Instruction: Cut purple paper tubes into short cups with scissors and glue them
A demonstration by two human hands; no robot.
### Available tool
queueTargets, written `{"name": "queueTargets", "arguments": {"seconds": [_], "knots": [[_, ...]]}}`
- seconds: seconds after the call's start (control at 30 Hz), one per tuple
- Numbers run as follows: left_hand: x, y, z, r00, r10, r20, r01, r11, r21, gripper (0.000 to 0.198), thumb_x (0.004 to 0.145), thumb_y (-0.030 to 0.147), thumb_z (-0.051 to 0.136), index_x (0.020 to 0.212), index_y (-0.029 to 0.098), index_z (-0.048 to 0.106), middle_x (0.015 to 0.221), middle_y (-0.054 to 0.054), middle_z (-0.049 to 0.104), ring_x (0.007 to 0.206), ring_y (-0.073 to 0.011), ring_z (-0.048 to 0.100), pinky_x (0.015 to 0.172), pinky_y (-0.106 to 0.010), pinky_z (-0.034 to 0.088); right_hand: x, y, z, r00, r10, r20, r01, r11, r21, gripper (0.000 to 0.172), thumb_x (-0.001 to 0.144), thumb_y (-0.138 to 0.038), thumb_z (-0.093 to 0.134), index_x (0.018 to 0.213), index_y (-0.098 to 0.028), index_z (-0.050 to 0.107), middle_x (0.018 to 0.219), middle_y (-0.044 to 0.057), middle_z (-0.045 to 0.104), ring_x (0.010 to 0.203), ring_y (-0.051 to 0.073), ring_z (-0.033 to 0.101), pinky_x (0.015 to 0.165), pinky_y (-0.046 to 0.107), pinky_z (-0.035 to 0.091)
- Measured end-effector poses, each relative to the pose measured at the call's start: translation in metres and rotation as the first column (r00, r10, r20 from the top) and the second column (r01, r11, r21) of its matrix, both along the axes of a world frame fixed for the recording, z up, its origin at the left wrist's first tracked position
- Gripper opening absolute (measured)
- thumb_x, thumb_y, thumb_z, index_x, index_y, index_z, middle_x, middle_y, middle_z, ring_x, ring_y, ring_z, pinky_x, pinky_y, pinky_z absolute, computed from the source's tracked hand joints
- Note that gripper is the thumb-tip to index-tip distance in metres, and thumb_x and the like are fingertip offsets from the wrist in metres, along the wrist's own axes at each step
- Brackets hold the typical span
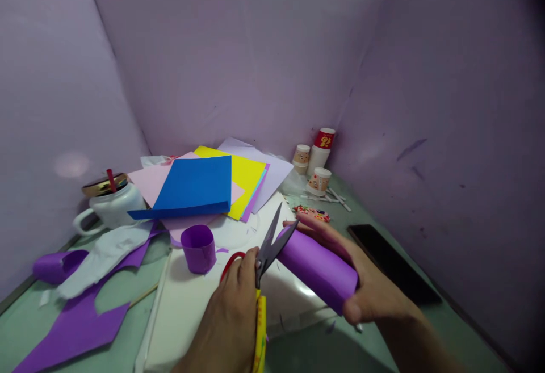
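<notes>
My left hand [236, 293] is closed on a pair of scissors [268, 251] with red and yellow handles. The blades stand apart and point up, one of them over the upper end of a purple paper roll [319, 265]. Fingers and thumb of my right hand [361, 282] wrap round that roll from the right, and it lies tilted down to the right. A short purple paper ring [198, 249] stands on the white board [183, 316] left of the scissors.
Coloured sheets, a blue one [196, 183] on top, lie at the back. Left are a white mug [121, 205], a white cloth [106, 254] and purple scraps [80, 327]. Paper cups [319, 181] and white sticks [338, 198] are back right, a black phone [394, 262] right.
</notes>
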State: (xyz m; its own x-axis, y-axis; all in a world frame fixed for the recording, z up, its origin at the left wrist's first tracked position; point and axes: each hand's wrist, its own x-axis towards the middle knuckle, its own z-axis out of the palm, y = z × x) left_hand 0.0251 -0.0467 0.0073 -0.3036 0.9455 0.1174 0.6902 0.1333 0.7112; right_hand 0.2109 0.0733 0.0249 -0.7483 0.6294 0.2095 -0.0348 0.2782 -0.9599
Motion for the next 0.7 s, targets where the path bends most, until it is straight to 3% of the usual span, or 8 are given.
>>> {"name": "queueTargets", "arguments": {"seconds": [0.2, 0.4, 0.5, 0.7], "knots": [[-0.004, -0.001, -0.001, 0.996, -0.089, -0.011, 0.090, 0.994, 0.056, 0.059, 0.077, 0.010, 0.041, 0.135, 0.016, 0.046, 0.127, -0.017, 0.059, 0.119, -0.0306, 0.053, 0.096, -0.041, 0.045, 0.000, -0.001, -0.001, 0.998, -0.008, 0.054, 0.003, 0.997, 0.081, 0.112, 0.046, -0.076, 0.074, 0.142, -0.028, 0.038, 0.148, 0.015, 0.041, 0.135, 0.042, 0.036, 0.112, 0.059, 0.017], [-0.003, -0.001, -0.002, 0.994, -0.048, -0.097, 0.050, 0.999, 0.017, 0.061, 0.078, 0.006, 0.034, 0.138, 0.013, 0.042, 0.129, -0.018, 0.057, 0.118, -0.0317, 0.054, 0.096, -0.044, 0.045, 0.001, -0.003, 0.001, 0.996, -0.038, 0.075, 0.024, 0.983, 0.180, 0.110, 0.047, -0.075, 0.074, 0.141, -0.030, 0.039, 0.149, 0.013, 0.041, 0.138, 0.041, 0.032, 0.113, 0.058, 0.019], [-0.004, -0.001, -0.003, 0.988, -0.084, -0.132, 0.087, 0.996, 0.016, 0.059, 0.080, 0.006, 0.032, 0.138, 0.011, 0.040, 0.128, -0.019, 0.057, 0.114, -0.0323, 0.056, 0.092, -0.046, 0.047, 0.002, -0.003, 0.002, 0.995, -0.045, 0.087, 0.024, 0.973, 0.228, 0.109, 0.049, -0.075, 0.073, 0.142, -0.031, 0.038, 0.150, 0.010, 0.038, 0.140, 0.040, 0.028, 0.114, 0.057, 0.017], [-0.010, -0.002, -0.013, 0.970, -0.066, -0.233, 0.079, 0.996, 0.049, 0.058, 0.082, 0.007, 0.032, 0.139, 0.014, 0.041, 0.127, -0.019, 0.058, 0.111, -0.0312, 0.059, 0.090, -0.044, 0.048, 0.003, -0.004, 0.002, 0.989, -0.068, 0.129, 0.031, 0.962, 0.270, 0.109, 0.050, -0.071, 0.076, 0.143, -0.032, 0.037, 0.153, 0.008, 0.034, 0.140, 0.040, 0.028, 0.114, 0.057, 0.019]]}}
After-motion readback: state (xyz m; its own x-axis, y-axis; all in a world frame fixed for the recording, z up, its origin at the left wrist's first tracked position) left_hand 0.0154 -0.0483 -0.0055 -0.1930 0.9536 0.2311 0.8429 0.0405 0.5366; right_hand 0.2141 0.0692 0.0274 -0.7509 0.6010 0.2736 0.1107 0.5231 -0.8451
